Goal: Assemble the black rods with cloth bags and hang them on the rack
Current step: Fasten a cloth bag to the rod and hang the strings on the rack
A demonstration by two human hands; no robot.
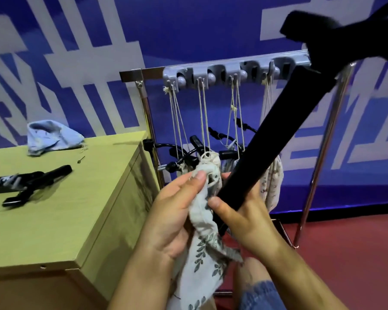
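Beside a wooden table [54, 220] and blue wall [188, 30], left hand [173, 218] grips cloth bag [204, 253], right hand [240, 218] grasps black rod [276, 135]

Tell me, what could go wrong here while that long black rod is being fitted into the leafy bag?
The black rod slants up across the rack, its top end near the hooks, so a swing might knock the hanging strings. The cloth bag is bunched in the left hand, so the rod may snag in a fold rather than slide in. The right hand grips only the rod's lower end, so it could tip.
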